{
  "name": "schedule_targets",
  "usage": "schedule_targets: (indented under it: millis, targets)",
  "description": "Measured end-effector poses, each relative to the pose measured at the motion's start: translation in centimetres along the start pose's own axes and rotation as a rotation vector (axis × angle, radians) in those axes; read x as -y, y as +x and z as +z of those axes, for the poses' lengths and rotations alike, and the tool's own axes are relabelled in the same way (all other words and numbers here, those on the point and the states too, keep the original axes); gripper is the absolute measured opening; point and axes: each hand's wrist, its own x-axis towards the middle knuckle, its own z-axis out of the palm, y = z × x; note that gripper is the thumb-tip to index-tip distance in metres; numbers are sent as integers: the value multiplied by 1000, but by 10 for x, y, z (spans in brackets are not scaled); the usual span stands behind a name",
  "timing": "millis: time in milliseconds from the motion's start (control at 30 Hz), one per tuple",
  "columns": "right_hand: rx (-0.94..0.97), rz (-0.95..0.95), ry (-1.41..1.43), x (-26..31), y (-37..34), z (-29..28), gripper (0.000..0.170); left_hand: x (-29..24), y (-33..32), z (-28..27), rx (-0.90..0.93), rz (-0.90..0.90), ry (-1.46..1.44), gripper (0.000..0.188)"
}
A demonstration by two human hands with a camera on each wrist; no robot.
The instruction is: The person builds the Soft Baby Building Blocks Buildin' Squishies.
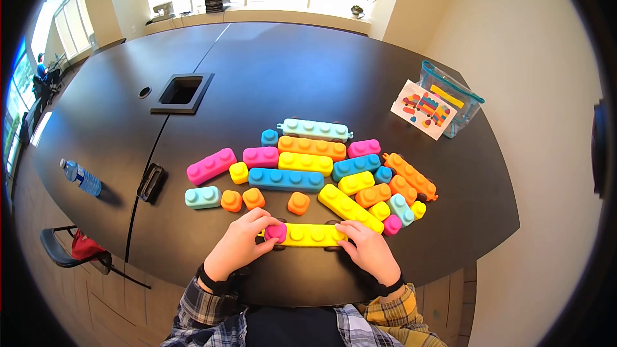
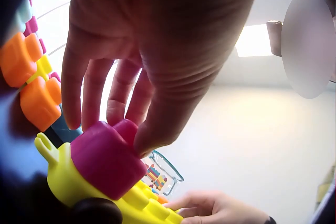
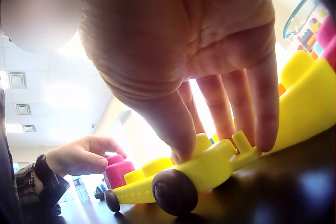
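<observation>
A yellow wheeled base [image 1: 312, 235] with studs lies lengthwise near the front table edge, its dark wheels [image 3: 175, 192] on the tabletop. On its left end sits a small magenta block [image 1: 275, 232], beside the yellow loop seen in the left wrist view. My left hand [image 1: 241, 242] pinches this magenta block [image 2: 107, 158] between thumb and fingers. At the other end, my right hand [image 1: 371, 252] grips the base, thumb against the near side and fingers beyond it. Just ahead of the hands is a loose orange block [image 1: 298, 203].
Several coloured blocks spread ahead, including a long blue block [image 1: 286, 179], a long yellow block [image 1: 350, 209], an orange wheeled base [image 1: 411, 177] and a light-blue one [image 1: 315, 130]. Farther out are a picture card [image 1: 424, 109], a clear pouch [image 1: 472, 112] and a water bottle [image 1: 81, 178].
</observation>
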Motion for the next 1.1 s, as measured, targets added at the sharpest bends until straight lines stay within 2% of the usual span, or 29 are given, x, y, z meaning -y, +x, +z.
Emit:
schedule_targets:
  millis: [900,967,1067,1100]
  targets:
    - [-10,13,14,-1,-2,0,33,0,-5,4,-20,-144,-171,31]
    - [-16,4,10,-1,-2,0,33,11,0,-15,-72,-53,-104,34]
    - [-12,9,16,0,-2,0,34,56,16,-46,-368,-57,164,28]
    - [-11,19,15,1,-3,-1,34,66,28,-59,-466,17,192,24]
